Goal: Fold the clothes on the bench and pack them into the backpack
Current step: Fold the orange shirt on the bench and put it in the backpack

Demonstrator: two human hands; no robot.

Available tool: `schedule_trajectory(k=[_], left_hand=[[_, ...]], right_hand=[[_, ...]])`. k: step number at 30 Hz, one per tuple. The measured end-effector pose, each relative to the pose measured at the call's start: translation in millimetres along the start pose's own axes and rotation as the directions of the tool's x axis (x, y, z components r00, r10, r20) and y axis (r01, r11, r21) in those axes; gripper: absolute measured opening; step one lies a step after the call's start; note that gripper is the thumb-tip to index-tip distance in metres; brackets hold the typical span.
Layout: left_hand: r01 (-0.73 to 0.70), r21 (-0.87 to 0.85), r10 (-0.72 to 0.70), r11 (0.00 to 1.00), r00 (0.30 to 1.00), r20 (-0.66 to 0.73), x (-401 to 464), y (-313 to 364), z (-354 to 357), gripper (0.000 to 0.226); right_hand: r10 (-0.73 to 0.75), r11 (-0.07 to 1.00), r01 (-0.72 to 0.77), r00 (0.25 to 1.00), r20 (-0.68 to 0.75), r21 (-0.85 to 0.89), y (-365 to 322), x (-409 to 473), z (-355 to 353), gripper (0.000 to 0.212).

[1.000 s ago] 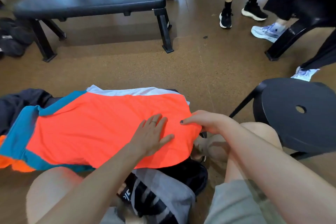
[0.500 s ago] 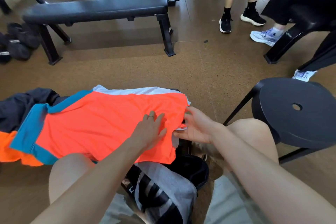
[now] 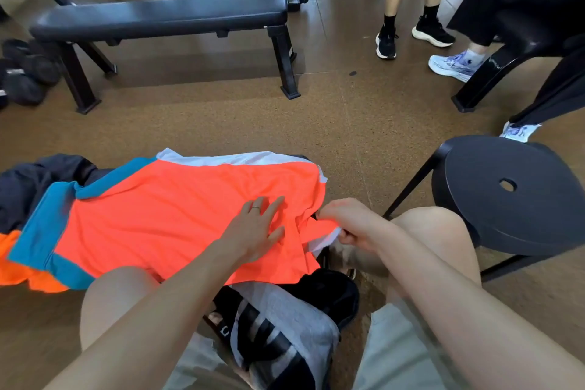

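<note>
Orange shirt point(image 3: 177, 218) lies spread over the near bench; left hand point(image 3: 256, 231) presses flat on it, right hand point(image 3: 351, 225) pinches its hem. Black stool point(image 3: 512, 196) crowds the right.

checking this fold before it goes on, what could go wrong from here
The right hand pinches only the hem corner of the orange and teal sports shirt; it may slip free. The left hand presses flat nearby, so pulling could bunch the fabric. The shirt's left end overhangs the dark crumpled garment and may drag.
</note>
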State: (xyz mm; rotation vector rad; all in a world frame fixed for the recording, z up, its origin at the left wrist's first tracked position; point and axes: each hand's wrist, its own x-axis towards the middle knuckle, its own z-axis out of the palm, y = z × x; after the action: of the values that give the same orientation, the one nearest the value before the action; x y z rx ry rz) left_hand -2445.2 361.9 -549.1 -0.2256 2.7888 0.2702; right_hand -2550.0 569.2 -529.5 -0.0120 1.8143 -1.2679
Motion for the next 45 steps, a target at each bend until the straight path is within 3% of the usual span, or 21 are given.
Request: schedule_trajectory(k=[3,5,6,7,9,12,16,18,20,22,24,26,28,30,31,32,34,36,41,43,45], left_hand=[[-0.007,0.026,0.008,1.000,1.000,-0.015,1,-1,3,0.075],[0.009,0.040,-0.007,0.999,0.998,-0.062,1,-1,3,0.072],[0.022,0.043,-0.018,0.999,0.996,-0.083,1,0,3,0.072],[0.032,0.042,-0.028,0.999,0.995,-0.098,0,0,2,0.072],[0.046,0.052,-0.040,0.998,0.993,-0.113,-2,0,2,0.067],[0.044,0.100,-0.028,0.994,0.987,-0.160,-6,6,2,0.057],[-0.041,0.146,0.061,0.988,0.989,-0.137,-15,13,5,0.073],[-0.073,0.184,0.092,0.980,0.991,-0.098,-20,10,9,0.087],[-0.103,0.212,0.119,0.972,0.991,-0.063,-26,1,13,0.098],[-0.129,0.239,0.142,0.962,0.989,-0.039,-31,-8,18,0.105],[-0.146,0.281,0.156,0.949,0.988,-0.012,-35,-14,21,0.111],[-0.149,0.299,0.144,0.942,0.989,0.037,-39,-18,25,0.113],[-0.158,0.303,0.146,0.940,0.987,0.063,-43,-22,27,0.113],[-0.172,0.306,0.146,0.936,0.984,0.106,-46,-23,26,0.119],[-0.176,0.311,0.138,0.934,0.980,0.140,-48,-22,24,0.123],[-0.177,0.315,0.129,0.932,0.978,0.166,-48,-21,20,0.127],[-0.164,0.307,0.119,0.937,0.980,0.161,-44,-16,11,0.131],[-0.107,0.243,0.085,0.964,0.991,0.101,-32,-17,2,0.132],[0.016,0.163,-0.022,0.986,0.999,0.032,14,-21,-13,0.123],[0.047,0.148,-0.056,0.988,0.997,0.052,27,-26,-12,0.118],[0.055,0.156,-0.069,0.986,0.994,0.083,34,-33,-8,0.115]], right_hand=[[0.088,0.928,-0.088,0.996,-0.017,-0.362,12,-5,-16,0.007],[0.059,0.666,-0.141,0.989,-0.136,-0.733,16,-3,-26,0.016],[0.038,0.555,-0.146,0.988,-0.150,-0.819,17,-3,-28,0.021],[0.033,0.539,-0.120,0.992,-0.121,-0.834,15,-2,-28,0.023],[0.080,0.675,-0.064,0.997,-0.014,-0.735,17,5,-19,0.026],[0.157,0.907,-0.118,0.985,0.065,-0.403,29,7,2,0.056],[-0.050,0.882,0.027,0.998,-0.037,-0.470,49,2,16,0.043],[-0.062,0.950,0.043,0.997,-0.052,-0.308,54,0,14,0.043],[0.037,0.999,-0.037,0.999,0.000,-0.026,52,-5,7,0.047],[0.188,0.956,-0.212,0.973,0.132,0.204,47,-13,-1,0.026],[0.343,0.884,-0.402,0.905,0.252,0.239,47,-14,-9,0.008],[0.425,0.889,-0.454,0.866,0.265,0.056,53,-11,-15,0.018],[0.432,0.850,-0.352,0.892,0.136,-0.392,55,-4,-19,0.032],[0.279,0.590,-0.129,0.959,0.051,-0.797,49,4,-20,0.024],[0.155,0.524,-0.073,0.988,0.011,-0.848,39,6,-17,0.020],[0.044,0.582,-0.057,0.998,-0.038,-0.811,31,12,-15,0.020],[-0.071,0.864,-0.029,0.981,-0.178,-0.503,14,29,-10,0.030],[0.000,0.985,-0.040,0.972,-0.233,-0.168,-2,57,-6,0.040],[0.104,0.992,-0.086,0.974,-0.200,0.095,11,166,-16,0.094],[0.075,0.987,-0.039,0.970,-0.233,0.156,1,172,-15,0.085],[0.018,0.990,0.032,0.935,-0.354,0.136,-32,145,-6,0.046]])
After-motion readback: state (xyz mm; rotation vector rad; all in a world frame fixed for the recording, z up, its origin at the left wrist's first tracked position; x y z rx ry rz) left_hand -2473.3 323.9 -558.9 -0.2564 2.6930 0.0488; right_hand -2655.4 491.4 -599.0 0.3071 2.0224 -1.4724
